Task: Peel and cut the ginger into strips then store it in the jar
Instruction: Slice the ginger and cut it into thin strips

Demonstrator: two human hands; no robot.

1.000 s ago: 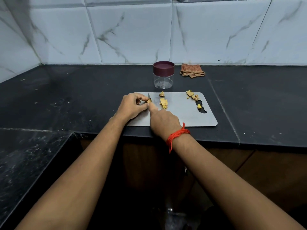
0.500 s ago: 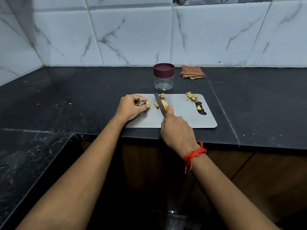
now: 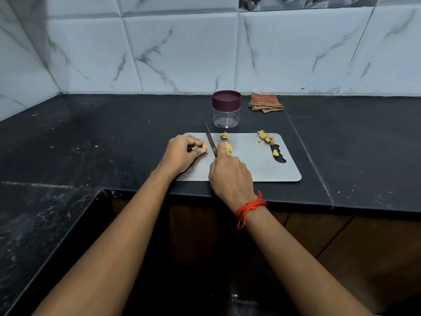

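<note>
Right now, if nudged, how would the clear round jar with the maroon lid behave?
The clear round jar looks empty, so probably light. Squat and upright, it likely slides on the smooth black counter rather than tips.

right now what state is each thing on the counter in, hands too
jar, upright, empty, lid on
knife, gripped by right hand, blade beside the ginger piece
ginger piece, pinched by left hand
cutting board, flat on counter, loose ginger bits on it
cloth, folded
</note>
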